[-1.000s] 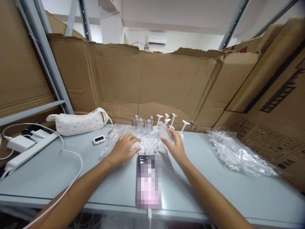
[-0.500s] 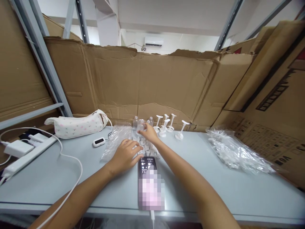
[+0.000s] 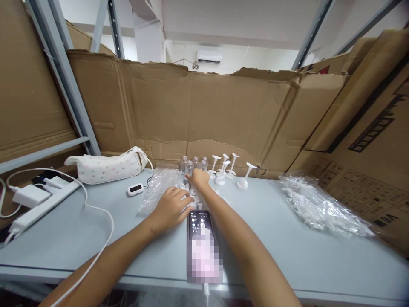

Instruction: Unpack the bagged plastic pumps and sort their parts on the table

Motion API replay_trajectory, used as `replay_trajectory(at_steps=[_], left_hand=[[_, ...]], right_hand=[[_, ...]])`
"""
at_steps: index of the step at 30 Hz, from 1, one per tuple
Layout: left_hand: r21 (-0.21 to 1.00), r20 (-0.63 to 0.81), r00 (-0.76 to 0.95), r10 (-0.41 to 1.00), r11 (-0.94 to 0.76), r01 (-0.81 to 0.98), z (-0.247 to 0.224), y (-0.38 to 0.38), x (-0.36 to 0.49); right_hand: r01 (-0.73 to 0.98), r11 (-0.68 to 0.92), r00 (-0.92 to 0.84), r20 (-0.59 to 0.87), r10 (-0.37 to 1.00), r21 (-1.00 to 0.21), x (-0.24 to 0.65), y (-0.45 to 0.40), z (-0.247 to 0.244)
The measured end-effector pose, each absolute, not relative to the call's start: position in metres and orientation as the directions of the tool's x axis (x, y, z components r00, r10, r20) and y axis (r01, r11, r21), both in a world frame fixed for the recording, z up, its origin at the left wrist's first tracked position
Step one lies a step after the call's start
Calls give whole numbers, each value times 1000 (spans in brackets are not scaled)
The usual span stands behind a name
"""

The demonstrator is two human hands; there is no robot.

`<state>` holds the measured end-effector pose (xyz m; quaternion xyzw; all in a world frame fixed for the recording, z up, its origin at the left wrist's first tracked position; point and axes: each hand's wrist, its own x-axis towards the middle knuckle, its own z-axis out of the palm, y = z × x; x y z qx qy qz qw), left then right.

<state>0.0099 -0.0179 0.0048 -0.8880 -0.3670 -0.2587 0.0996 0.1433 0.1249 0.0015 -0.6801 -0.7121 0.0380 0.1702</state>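
Observation:
My left hand (image 3: 174, 205) rests palm down on the table, fingers loosely apart, with nothing visible in it. Its fingertips are beside a pile of small white plastic parts (image 3: 194, 194). Over the far side of that pile is my right hand (image 3: 198, 179), its fingers mostly hidden behind the back of the hand. Just beyond it, several small clear bottles (image 3: 189, 166) stand upright together. To their right, several white T-topped pump-like pieces (image 3: 220, 177) stand on round bases. A phone (image 3: 204, 247) with a cable lies near my forearms.
A clear plastic bag (image 3: 159, 187) lies left of the pile, beside a small white device (image 3: 135, 189) and a patterned pouch (image 3: 108, 167). At the left are a power strip (image 3: 44, 207) and a loose white cable (image 3: 107, 213). A filled clear bag (image 3: 319, 209) lies right. Cardboard (image 3: 204, 111) walls the back.
My right hand has drawn back slightly from the clear bottles, leaving a bottle standing in front of the others. My left hand stays in place. The view has shifted slightly.

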Motion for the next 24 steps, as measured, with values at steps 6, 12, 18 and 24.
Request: replay_trajectory(at_steps=[6, 12, 18, 24], left_hand=[[22, 527, 602, 600, -718, 696, 7, -19, 10], [15, 519, 612, 597, -722, 692, 6, -19, 9], [-6, 519, 626, 582, -729, 684, 3, -17, 9], [-19, 520, 633, 574, -733, 680, 1, -16, 9]], right_hand=[[967, 53, -13, 160, 987, -251, 138, 129, 1], [975, 86, -60, 126, 990, -206, 151, 125, 9], [986, 126, -116, 97, 989, -106, 187, 118, 14], [960, 269, -266, 46, 963, -82, 225, 115, -8]])
